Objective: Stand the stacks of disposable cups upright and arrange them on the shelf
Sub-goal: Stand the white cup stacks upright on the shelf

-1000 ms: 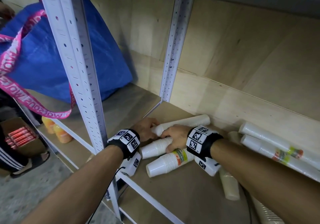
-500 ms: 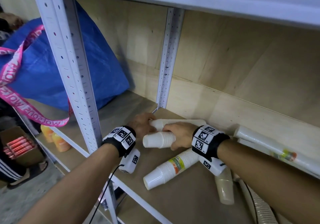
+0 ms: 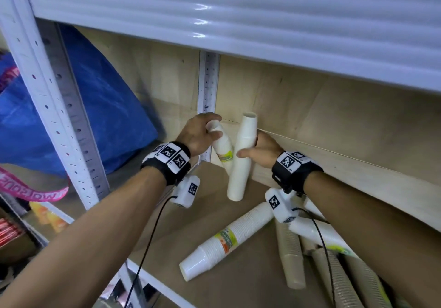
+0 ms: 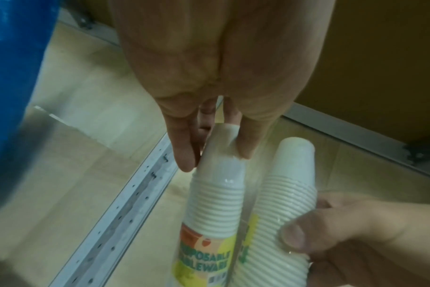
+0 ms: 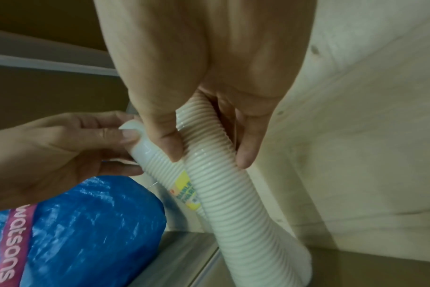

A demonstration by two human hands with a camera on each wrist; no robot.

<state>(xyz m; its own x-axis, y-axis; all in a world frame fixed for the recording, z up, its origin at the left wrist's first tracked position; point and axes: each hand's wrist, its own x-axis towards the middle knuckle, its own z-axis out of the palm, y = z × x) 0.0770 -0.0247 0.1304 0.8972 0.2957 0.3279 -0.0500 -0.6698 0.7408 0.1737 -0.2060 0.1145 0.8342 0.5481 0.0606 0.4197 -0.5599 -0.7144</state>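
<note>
While both stacks were lying flat on the shelf board (image 3: 238,281) a moment ago, each under one hand, they now stand nearly upright in the back corner, so the first two stacks of the task are almost in place. To the far left of the hands, beyond the front post (image 3: 59,121), the blue bag (image 3: 102,107) sits as before. The left hand (image 3: 198,133) has its fingers and thumb curled round the closed top of the labelled stack (image 3: 223,144), which leans a little to the right, its top close to the rear post (image 3: 208,88). Just to the right of it, and touching it where the two cross, the plain white stack (image 3: 241,162) is taller and tilts slightly the other way; its lower end seems to rest on the board. The right hand (image 3: 261,151) holds this stack at the middle, thumb in front and fingers behind, next to the wooden back wall (image 3: 334,126). Below the right wrist, nearer to the person, another labelled stack (image 3: 226,241) and several beige stacks (image 3: 292,255) are lying down as they were, so most of the work remains. Probably the next need is to bring the two held stacks straight and apart, since they may fall if released leaning.
</note>
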